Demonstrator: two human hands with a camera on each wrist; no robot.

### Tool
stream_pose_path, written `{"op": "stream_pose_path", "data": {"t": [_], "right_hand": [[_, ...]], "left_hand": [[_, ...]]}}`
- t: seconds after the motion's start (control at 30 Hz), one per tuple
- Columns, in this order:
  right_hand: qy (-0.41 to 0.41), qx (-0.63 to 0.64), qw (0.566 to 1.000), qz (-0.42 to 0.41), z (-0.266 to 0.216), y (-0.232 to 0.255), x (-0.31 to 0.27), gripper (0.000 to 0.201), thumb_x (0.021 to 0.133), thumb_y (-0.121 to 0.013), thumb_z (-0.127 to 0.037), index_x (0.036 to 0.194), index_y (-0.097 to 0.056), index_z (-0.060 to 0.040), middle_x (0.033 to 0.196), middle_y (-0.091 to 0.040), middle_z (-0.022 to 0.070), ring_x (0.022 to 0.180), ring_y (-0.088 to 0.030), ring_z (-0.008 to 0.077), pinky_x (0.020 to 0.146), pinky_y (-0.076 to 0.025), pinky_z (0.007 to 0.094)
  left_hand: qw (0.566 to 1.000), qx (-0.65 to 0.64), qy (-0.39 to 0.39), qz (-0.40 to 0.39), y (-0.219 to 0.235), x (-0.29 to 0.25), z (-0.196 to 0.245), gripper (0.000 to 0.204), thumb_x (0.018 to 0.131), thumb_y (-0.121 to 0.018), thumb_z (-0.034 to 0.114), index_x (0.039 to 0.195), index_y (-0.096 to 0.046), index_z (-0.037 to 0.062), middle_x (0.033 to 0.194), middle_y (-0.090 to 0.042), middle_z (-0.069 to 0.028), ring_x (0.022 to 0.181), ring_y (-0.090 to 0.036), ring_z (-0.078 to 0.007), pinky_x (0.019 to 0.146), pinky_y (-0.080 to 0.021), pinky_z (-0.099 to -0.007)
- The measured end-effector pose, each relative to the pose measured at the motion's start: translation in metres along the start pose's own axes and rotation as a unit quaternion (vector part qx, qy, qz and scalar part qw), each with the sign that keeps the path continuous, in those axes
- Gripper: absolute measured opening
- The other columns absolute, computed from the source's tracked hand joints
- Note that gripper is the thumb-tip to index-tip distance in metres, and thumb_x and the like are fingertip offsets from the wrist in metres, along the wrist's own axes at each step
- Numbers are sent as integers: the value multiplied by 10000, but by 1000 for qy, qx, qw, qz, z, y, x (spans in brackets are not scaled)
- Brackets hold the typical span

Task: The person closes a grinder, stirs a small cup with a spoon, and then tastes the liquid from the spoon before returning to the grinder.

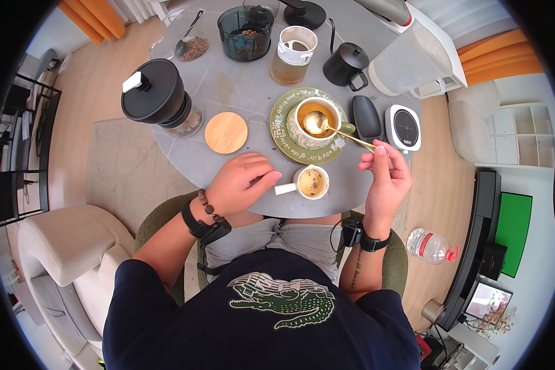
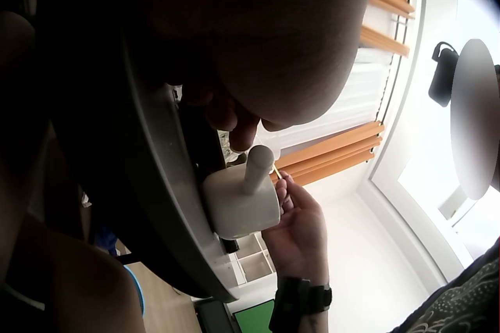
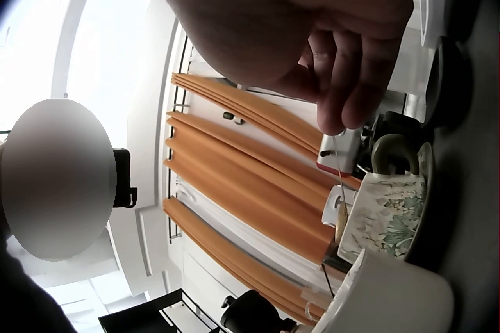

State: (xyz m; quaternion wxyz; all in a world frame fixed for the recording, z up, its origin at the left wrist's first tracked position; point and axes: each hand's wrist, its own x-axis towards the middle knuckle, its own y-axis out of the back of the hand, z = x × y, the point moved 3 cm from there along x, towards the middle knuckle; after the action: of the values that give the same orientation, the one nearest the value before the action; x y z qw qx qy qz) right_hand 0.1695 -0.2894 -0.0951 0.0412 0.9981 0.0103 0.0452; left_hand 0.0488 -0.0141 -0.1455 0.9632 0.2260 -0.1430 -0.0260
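Between the thumb and fingers of my right hand point(image 1: 386, 169) is the handle of a gold spoon point(image 1: 349, 135). The spoon's bowl sits within the teacup point(image 1: 308, 140), which holds amber liquid. Beneath the cup lies a green saucer point(image 1: 282, 140) with white lettering round its rim. My left hand point(image 1: 242, 179) rests by the near table edge with loosely bent fingers, holding nothing. Just right of its fingertips stands a small white cup point(image 1: 312, 192) with a straight side handle and brown residue inside. That handle points towards my left hand, as the left wrist view also shows.
A round wooden lid point(image 1: 226, 133) and a black-topped grinder point(image 1: 154, 92) stand to the left. Farther back are a dark clear container point(image 1: 245, 43), a white-rimmed jar point(image 1: 290, 68) and a black kettle point(image 1: 345, 65). A black dish point(image 1: 366, 117) and a scale point(image 1: 404, 127) sit right.
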Motion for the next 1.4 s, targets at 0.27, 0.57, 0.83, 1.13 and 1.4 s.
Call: {"op": "stream_pose_path", "data": {"t": [0.27,0.57,0.83,1.13,1.4], "right_hand": [[107,-63,992,14,-14,-3,0,187,1089,-717,-72,1225,-780,41,900,-812,111,777,-765,141,715,-595,265],[351,-289,891,2,-41,-18,3,179,957,-797,58,1131,-822,22,917,-826,127,761,-789,191,712,-607,302],[398,-312,863,-23,-49,-22,7,201,929,-809,70,1121,-816,15,936,-824,132,752,-776,244,685,-585,319],[338,-333,878,-57,-47,-25,11,112,991,-779,3,1098,-811,15,932,-827,125,744,-784,200,677,-595,304],[245,-295,920,-76,-53,-28,15,87,1017,-766,-47,1073,-808,5,805,-788,96,651,-745,160,622,-568,287]], "left_hand": [[1000,0,-3,0,-1,0,0,246,1063,-689,147,862,-664,7,784,-599,-125,758,-569,-327,702,-466,-432],[1000,2,2,0,0,0,0,252,1059,-694,146,850,-659,8,780,-597,-122,758,-572,-325,696,-465,-432],[1000,1,-2,6,0,-1,-1,249,1060,-696,152,856,-669,11,785,-608,-121,760,-576,-322,699,-468,-430],[1000,0,0,4,0,-1,0,245,1061,-694,151,862,-674,9,787,-610,-122,765,-579,-322,703,-470,-432],[1000,0,2,3,0,0,0,252,1064,-692,160,861,-674,12,786,-610,-120,765,-579,-321,702,-468,-431]]}}
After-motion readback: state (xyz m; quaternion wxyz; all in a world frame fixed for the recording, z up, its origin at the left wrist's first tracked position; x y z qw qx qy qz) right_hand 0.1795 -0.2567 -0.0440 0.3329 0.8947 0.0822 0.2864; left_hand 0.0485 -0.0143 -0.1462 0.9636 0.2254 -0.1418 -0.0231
